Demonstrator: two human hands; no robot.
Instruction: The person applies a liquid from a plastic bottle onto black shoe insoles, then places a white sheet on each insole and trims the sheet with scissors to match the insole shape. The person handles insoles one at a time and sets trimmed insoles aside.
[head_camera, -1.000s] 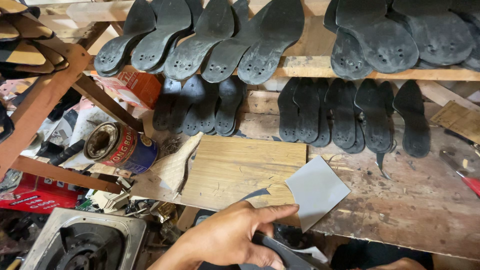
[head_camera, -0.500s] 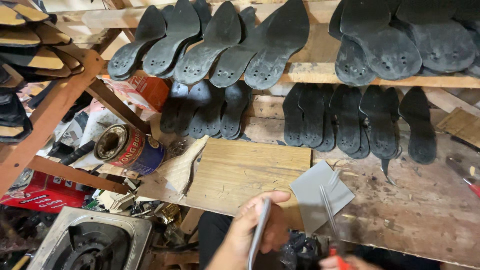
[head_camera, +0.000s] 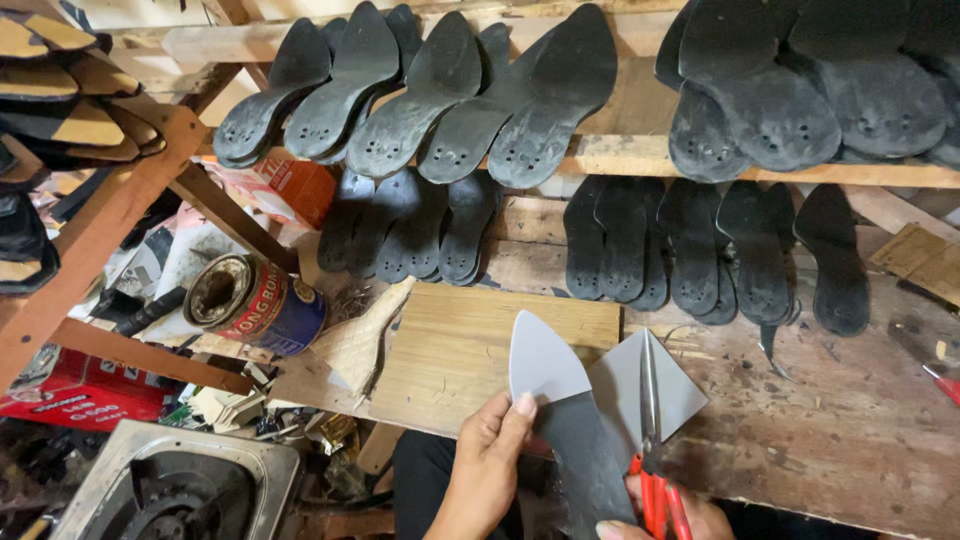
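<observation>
My left hand grips a pointed grey sole-shaped piece held upright over the front edge of the wooden board; its lower part is dark. My right hand, mostly cut off at the bottom of the frame, holds red-handled scissors whose blades point up beside the piece. A flat grey sheet lies on the bench right behind the scissors.
Rows of black shoe soles lean on a wooden shelf, with more soles below. A round tin can lies on its side at left by a pale cut pattern piece. A metal stove sits lower left.
My left hand lifted the grey piece from lying low to standing upright with its point up. The scissors in my right hand came up into view beside it.
</observation>
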